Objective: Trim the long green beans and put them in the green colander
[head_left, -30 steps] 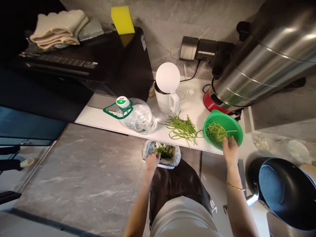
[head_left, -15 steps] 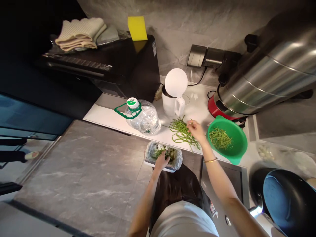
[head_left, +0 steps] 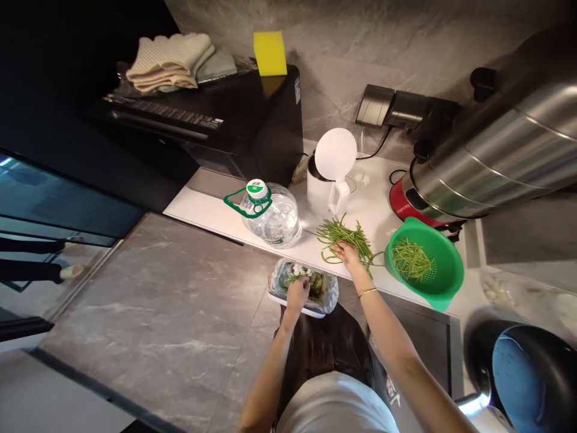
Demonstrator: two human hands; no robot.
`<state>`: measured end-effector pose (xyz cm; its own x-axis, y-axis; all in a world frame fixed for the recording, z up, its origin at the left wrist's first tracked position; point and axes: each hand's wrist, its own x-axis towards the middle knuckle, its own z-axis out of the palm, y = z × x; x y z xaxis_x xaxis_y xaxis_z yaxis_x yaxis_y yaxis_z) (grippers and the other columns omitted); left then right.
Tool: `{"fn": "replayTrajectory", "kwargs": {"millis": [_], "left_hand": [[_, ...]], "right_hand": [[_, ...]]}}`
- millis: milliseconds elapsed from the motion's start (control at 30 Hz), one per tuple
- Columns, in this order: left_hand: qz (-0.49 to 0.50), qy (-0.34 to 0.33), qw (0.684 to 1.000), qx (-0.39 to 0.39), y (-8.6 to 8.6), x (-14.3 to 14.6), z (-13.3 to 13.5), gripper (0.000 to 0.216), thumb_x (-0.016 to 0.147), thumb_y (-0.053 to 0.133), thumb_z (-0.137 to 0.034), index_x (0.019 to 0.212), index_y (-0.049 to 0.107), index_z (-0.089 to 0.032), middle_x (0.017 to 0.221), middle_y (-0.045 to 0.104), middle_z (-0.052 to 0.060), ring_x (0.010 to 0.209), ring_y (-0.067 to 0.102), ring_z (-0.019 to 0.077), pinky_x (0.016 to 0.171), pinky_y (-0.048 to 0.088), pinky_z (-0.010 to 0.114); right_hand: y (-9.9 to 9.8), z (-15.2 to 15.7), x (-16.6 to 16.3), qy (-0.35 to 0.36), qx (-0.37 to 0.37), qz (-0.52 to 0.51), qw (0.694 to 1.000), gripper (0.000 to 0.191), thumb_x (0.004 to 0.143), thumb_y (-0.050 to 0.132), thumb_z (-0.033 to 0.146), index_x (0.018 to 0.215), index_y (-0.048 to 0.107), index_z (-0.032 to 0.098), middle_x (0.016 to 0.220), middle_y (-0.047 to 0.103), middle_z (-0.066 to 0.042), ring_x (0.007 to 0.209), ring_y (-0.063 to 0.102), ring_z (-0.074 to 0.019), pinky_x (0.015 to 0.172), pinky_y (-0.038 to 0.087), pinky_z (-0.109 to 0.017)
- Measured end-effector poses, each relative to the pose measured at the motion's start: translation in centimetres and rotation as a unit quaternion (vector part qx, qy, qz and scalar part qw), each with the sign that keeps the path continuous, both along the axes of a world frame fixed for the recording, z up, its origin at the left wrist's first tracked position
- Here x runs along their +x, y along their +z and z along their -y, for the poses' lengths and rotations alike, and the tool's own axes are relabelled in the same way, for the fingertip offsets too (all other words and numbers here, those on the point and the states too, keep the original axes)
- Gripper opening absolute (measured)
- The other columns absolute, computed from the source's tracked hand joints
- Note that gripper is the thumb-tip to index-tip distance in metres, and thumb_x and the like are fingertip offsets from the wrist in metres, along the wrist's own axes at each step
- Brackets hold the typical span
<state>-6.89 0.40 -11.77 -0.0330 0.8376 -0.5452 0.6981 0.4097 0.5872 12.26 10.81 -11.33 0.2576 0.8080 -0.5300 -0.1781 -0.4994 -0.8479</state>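
A pile of long thin green stems [head_left: 356,237] lies on the white counter [head_left: 220,227]. My right hand [head_left: 349,255] is at the pile's front edge, fingers pinched on the stems. Below the counter edge stands a small bin [head_left: 332,294] lined with a clear bag, with green scraps and white bits inside. Over the bin is my left hand [head_left: 297,293], its fingers curled together; anything in them is too small to name. To the right, a green colander [head_left: 444,264] contains cut green stem pieces [head_left: 411,260].
A large water bottle [head_left: 273,216] and a white kettle [head_left: 322,195] with its lid up stand behind the stems. Farther right are a red-based steel appliance [head_left: 406,201] and a black pan [head_left: 545,361]. A black oven-like box [head_left: 270,126] bears folded cloths [head_left: 169,60] and a yellow block [head_left: 270,54].
My right hand has come down and left from above the pile's right side onto its front edge. My left hand's fingers have curled in over the bin. The view has shifted slightly.
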Motion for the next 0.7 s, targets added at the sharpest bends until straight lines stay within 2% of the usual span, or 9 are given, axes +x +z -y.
{"fn": "replayTrajectory", "kwargs": {"millis": [133,200,267,333,433,533,633,700], "left_hand": [[-0.082,-0.029,0.995,0.055,1.0,0.1,0.1,0.021,0.082,0.053,-0.025,0.101,0.061,-0.020,0.089,0.068,0.006,0.088,0.062,0.0187,0.076,0.043,0.026],[-0.104,-0.044,0.990,0.080,1.4,0.2,0.0,0.026,0.083,0.048,-0.019,0.107,0.058,-0.019,0.097,0.066,0.007,0.089,0.062,0.0178,0.075,0.043,0.025],[-0.115,-0.057,0.988,0.086,1.5,0.3,-0.3,0.038,0.082,0.046,-0.016,0.119,0.052,-0.018,0.116,0.060,0.011,0.097,0.061,0.0195,0.078,0.044,0.026],[-0.118,-0.080,0.988,0.056,1.4,0.4,-0.6,0.047,0.082,0.048,-0.019,0.129,0.044,-0.015,0.127,0.053,0.017,0.105,0.059,0.0232,0.082,0.044,0.029],[-0.107,-0.114,0.988,-0.006,0.9,0.6,-0.9,0.051,0.082,0.051,-0.026,0.130,0.043,-0.011,0.112,0.063,0.018,0.104,0.060,0.0263,0.086,0.044,0.033],[-0.046,-0.097,0.994,0.006,0.4,1.0,-0.9,0.039,0.084,0.050,-0.026,0.121,0.053,-0.013,0.100,0.069,0.014,0.097,0.064,0.0248,0.085,0.046,0.034],[0.061,-0.065,0.995,0.036,0.2,1.8,-1.2,0.028,0.086,0.046,-0.026,0.106,0.063,-0.018,0.099,0.070,0.008,0.090,0.066,0.0198,0.082,0.049,0.031],[0.120,-0.051,0.990,0.050,0.5,2.5,-1.6,0.028,0.087,0.045,-0.029,0.106,0.064,-0.018,0.097,0.070,0.007,0.085,0.066,0.0177,0.078,0.052,0.029]], "right_hand": [[0.2,0.6,0.1,0.010,0.024,0.016,1.000,0.024,0.071,0.059,0.039,0.077,0.061,0.016,0.082,0.069,-0.010,0.078,0.069,-0.0226,0.065,0.053,-0.030],[0.3,1.3,0.3,0.014,0.031,0.046,0.998,0.029,0.071,0.058,0.040,0.083,0.063,0.015,0.087,0.070,-0.011,0.079,0.069,-0.0232,0.065,0.053,-0.031],[0.4,2.3,0.6,0.015,0.037,0.091,0.995,0.032,0.071,0.058,0.040,0.089,0.063,0.014,0.091,0.070,-0.013,0.079,0.068,-0.0237,0.065,0.052,-0.033],[0.6,3.4,1.2,0.019,0.044,0.147,0.988,0.029,0.070,0.059,0.037,0.086,0.065,0.014,0.093,0.070,-0.013,0.081,0.066,-0.0239,0.071,0.051,-0.036],[1.1,5.0,2.2,0.039,0.053,0.224,0.972,0.016,0.068,0.059,0.030,0.076,0.066,0.018,0.088,0.070,-0.009,0.086,0.062,-0.0234,0.083,0.047,-0.038],[1.7,6.4,3.1,0.069,0.060,0.265,0.960,0.012,0.068,0.056,0.024,0.075,0.065,0.020,0.082,0.069,-0.006,0.082,0.062,-0.0215,0.082,0.046,-0.037],[2.2,7.4,3.7,0.100,0.072,0.281,0.952,0.018,0.069,0.055,0.021,0.084,0.065,0.020,0.080,0.068,-0.004,0.073,0.061,-0.0186,0.075,0.047,-0.033],[2.5,7.9,4.1,0.125,0.089,0.297,0.942,0.024,0.071,0.054,0.022,0.093,0.063,0.019,0.079,0.067,-0.003,0.065,0.059,-0.0167,0.070,0.047,-0.032]]}}
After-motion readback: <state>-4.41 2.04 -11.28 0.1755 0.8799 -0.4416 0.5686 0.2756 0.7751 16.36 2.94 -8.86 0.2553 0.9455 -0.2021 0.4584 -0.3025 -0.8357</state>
